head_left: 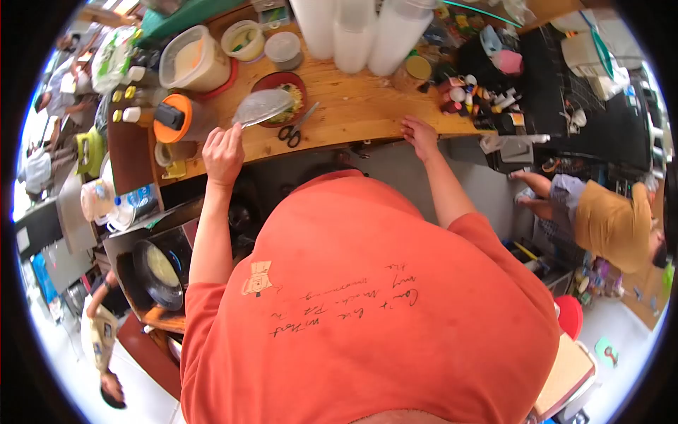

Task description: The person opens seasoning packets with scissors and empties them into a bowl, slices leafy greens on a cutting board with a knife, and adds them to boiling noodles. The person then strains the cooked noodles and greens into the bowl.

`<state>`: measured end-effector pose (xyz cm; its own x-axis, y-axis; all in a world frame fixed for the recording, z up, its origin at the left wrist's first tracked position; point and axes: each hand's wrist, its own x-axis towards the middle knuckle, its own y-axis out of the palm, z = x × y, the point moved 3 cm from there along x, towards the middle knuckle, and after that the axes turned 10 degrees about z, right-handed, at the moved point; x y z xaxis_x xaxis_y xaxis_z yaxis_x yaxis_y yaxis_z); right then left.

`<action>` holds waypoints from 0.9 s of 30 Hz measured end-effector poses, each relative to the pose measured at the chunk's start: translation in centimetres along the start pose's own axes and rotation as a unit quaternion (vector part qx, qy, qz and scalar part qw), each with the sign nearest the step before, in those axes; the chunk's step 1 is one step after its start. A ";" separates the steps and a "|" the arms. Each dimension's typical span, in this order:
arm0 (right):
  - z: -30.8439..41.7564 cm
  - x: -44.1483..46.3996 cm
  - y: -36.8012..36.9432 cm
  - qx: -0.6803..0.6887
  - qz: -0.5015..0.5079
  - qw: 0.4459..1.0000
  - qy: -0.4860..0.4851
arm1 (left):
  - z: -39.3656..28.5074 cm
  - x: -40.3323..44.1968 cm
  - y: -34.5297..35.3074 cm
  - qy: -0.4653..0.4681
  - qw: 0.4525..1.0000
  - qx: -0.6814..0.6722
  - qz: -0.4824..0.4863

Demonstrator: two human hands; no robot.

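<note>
My left hand (224,154) is closed on the edge of a translucent lid (263,107), held tilted over a dark red bowl (301,94) of chopped food. The lid hides part of the bowl. Black-handled scissors (291,134) lie on the wooden table (346,106) just right of the bowl. At the table's front edge is my right hand (420,136), its fingers loosely bent and apart with nothing visible in them.
Tubs (191,62), an orange-lidded container (173,119) and bottles stand left. Tall stacked containers (353,35) and a jar (417,68) are at the back. A pan (159,274) sits on a stove lower left. People (614,219) are at both sides.
</note>
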<state>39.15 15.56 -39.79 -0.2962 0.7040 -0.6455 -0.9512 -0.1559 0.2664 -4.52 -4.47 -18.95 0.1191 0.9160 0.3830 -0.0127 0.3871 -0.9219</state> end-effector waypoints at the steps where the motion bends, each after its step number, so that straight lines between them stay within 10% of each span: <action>1: 0.2 0.1 0.2 -0.013 -0.005 1.000 -0.005 | -0.1 0.4 -0.2 0.013 1.000 -0.006 -0.009; 5: 1.0 -1.3 1.5 -0.194 -0.029 0.979 -0.055 | 0.3 0.6 -0.9 -0.019 1.000 -0.006 -0.020; 7: 2.0 -3.0 2.1 -0.579 -0.021 0.787 -0.212 | 0.5 0.7 -0.9 -0.035 0.999 -0.006 -0.013; 21: 1.0 -6.7 2.2 -0.793 0.049 0.600 -0.094 | 1.0 -1.3 -1.4 -0.166 0.986 -0.032 -0.018; 25: 0.4 -7.4 2.2 -0.821 0.064 0.566 -0.040 | 2.0 -4.8 -2.2 -0.407 0.883 -0.173 -0.154; 27: 0.0 -7.6 2.0 -0.792 0.091 0.598 -0.081 | 2.3 -8.5 -2.5 -0.551 0.703 -0.410 -0.184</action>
<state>39.52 9.85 -34.35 -0.5173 0.6130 -0.5972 0.1692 -0.6107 -0.7735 -7.75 -13.01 -19.82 -0.8833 0.4687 0.0003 0.4472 0.8430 -0.2988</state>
